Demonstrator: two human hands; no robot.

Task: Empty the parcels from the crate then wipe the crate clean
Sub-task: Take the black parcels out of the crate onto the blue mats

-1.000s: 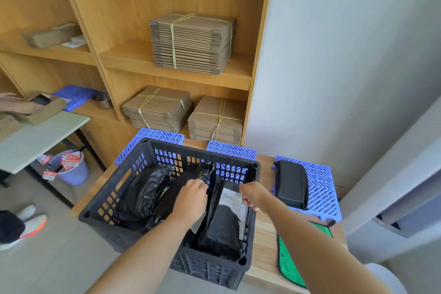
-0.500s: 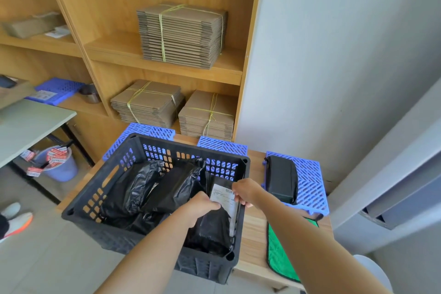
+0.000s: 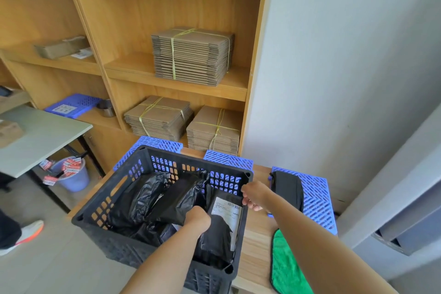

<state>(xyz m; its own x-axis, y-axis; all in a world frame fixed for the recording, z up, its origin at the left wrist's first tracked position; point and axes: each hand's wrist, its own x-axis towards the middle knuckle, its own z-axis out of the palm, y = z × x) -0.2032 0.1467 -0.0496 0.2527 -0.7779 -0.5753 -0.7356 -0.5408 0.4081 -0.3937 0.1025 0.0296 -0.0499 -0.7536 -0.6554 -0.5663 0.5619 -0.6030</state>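
A black slotted crate [image 3: 100, 200] stands on the wooden table and holds several black plastic parcels [image 3: 143, 196]. At its right side stands a black parcel with a white shipping label [image 3: 225, 207]. My left hand [image 3: 196, 218] reaches into the crate and grips this labelled parcel along its left edge, fingers curled down out of sight. My right hand [image 3: 254, 194] is at the crate's right rim and pinches the same parcel's top right corner. Another black parcel [image 3: 287, 188] lies on a blue slotted tray [image 3: 317, 200] to the right. A green cloth [image 3: 286, 270] lies on the table's near right.
Two more blue trays [image 3: 229, 159] lie behind the crate. Wooden shelves hold tied bundles of flat cardboard [image 3: 193, 55]. A grey table [image 3: 40, 136] and a blue bin [image 3: 71, 176] are on the left, with a person's shoe [image 3: 26, 231] on the floor. A white wall closes the right.
My left hand has sunk deeper beside the labelled parcel. My right hand has shifted right to the crate's rim with the parcel's top. Another person's hands at the left table have gone from view.
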